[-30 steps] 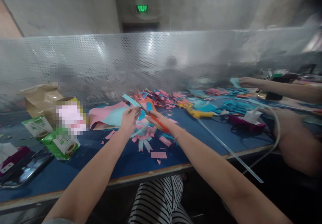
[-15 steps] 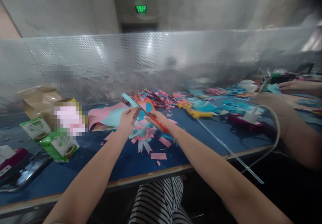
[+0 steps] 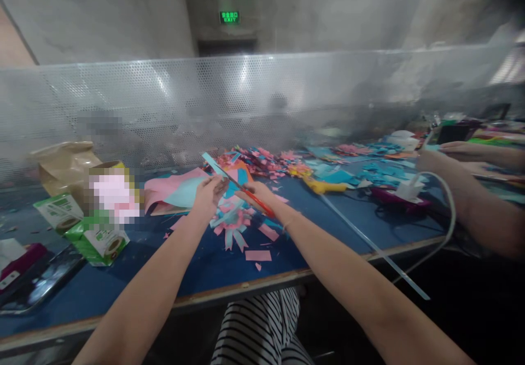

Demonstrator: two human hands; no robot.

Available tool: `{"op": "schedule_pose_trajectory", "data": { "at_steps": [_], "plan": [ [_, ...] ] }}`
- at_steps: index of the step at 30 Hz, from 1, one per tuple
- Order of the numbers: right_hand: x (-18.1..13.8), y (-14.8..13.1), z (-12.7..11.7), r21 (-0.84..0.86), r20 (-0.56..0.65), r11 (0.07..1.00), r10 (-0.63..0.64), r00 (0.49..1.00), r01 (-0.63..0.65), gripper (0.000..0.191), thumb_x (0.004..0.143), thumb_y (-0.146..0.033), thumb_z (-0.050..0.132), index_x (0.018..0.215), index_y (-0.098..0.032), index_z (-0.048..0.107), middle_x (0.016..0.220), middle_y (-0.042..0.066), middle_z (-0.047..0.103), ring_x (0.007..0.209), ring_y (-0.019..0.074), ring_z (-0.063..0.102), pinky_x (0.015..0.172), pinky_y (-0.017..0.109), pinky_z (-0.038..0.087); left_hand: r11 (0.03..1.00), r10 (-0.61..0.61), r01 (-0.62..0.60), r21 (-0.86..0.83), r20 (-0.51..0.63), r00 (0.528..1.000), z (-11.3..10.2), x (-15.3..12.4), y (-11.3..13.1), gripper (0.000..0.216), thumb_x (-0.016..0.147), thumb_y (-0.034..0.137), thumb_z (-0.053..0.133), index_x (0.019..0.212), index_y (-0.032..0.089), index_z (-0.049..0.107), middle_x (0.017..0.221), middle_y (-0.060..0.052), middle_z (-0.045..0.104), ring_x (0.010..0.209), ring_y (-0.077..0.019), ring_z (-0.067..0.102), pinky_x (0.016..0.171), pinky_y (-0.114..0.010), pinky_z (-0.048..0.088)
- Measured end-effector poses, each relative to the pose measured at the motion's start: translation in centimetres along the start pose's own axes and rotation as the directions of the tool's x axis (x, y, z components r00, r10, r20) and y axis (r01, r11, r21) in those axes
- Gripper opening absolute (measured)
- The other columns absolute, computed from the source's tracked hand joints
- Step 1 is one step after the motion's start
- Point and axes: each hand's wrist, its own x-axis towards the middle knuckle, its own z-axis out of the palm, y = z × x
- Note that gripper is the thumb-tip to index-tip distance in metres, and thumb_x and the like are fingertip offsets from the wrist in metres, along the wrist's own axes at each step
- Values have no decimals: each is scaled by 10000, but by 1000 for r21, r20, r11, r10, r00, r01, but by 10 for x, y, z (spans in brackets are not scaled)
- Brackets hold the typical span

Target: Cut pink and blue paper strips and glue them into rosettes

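My left hand [image 3: 209, 193] is closed on a light blue paper strip [image 3: 211, 163], which sticks up past my fingers. My right hand [image 3: 259, 194] grips red-orange-handled scissors [image 3: 262, 206], their blades pointing up and left against the strip. Whether the blades are fully closed I cannot tell. Below my hands lies a cluster of pink and light blue paper pieces [image 3: 232, 225] with notched ends. Pink and light blue sheets [image 3: 176, 191] lie beside my left hand. A loose pink rectangle [image 3: 258, 255] rests near the table's front edge.
A heap of pink cuttings [image 3: 266, 160] lies behind my hands. To the right are a yellow glue gun [image 3: 324, 185] with a clear glue stick and blue scraps [image 3: 375, 176]. Green boxes [image 3: 98, 242] and a phone [image 3: 49, 280] stand left. A co-worker's arms [image 3: 471, 201] reach in from the right.
The strip and my hands have barely shifted; both hands keep their hold. The co-worker's hands at the right have moved slightly.
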Motion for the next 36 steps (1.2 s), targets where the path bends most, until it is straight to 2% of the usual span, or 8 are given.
{"op": "schedule_pose_trajectory", "data": {
  "at_steps": [3, 9, 15, 19, 25, 30, 36],
  "plan": [
    [-1, -2, -1, 6, 11, 1000, 22, 1000, -22, 408, 696, -537, 481, 559, -162, 399, 489, -44, 318, 456, 62, 310, 451, 205, 244, 999, 7, -7, 34, -11, 1000, 0, 1, 0, 205, 535, 232, 705, 603, 150, 530, 582, -10, 603, 632, -128, 604, 731, -294, 453],
    [-6, -12, -2, -47, 9, 997, -59, 998, 60, 414, 726, -523, 453, 543, -167, 347, 505, -38, 327, 491, 68, 313, 475, 214, 247, 992, 81, -84, 99, 38, 996, -2, 2, -3, 219, 526, 257, 708, 568, 148, 523, 506, 26, 538, 551, -80, 539, 731, -286, 448],
    [-15, -21, -5, 132, 67, 990, -63, 996, 54, 388, 730, -531, 451, 612, -165, 396, 553, -24, 396, 492, 76, 385, 487, 222, 317, 986, 96, -97, 134, 17, 995, -1, -1, -4, 209, 509, 262, 704, 564, 144, 541, 517, 22, 539, 580, -93, 543, 717, -289, 446],
    [-15, -22, -5, 186, 74, 982, -38, 997, 23, 382, 717, -531, 471, 634, -164, 405, 565, -21, 405, 490, 76, 398, 485, 222, 335, 988, 79, -84, 129, 38, 996, -1, -2, -4, 205, 502, 259, 707, 563, 145, 548, 530, 15, 557, 588, -96, 548, 713, -289, 446],
    [-9, -14, -1, 96, 36, 995, -41, 998, 38, 389, 729, -532, 441, 605, -167, 393, 531, -23, 390, 477, 78, 372, 475, 224, 305, 996, 37, -43, 76, 69, 997, -1, -2, -5, 212, 492, 250, 716, 573, 140, 555, 556, 6, 578, 575, -85, 544, 680, -262, 439],
    [-6, -11, -1, 3, -27, 995, -96, 995, 96, 432, 731, -556, 420, 545, -170, 362, 495, -27, 348, 480, 79, 344, 472, 224, 265, 997, 26, -32, 74, 76, 997, -1, -1, -6, 226, 496, 257, 724, 573, 142, 546, 550, 12, 569, 579, -87, 549, 685, -265, 436],
    [-7, -11, -2, 21, -14, 997, -75, 997, 76, 440, 740, -566, 401, 552, -168, 386, 493, -27, 338, 469, 79, 339, 471, 228, 266, 997, 23, -31, 77, 100, 995, -1, -2, -5, 254, 486, 279, 738, 557, 144, 535, 546, 13, 566, 575, -90, 548, 692, -273, 434]
  ]
}}
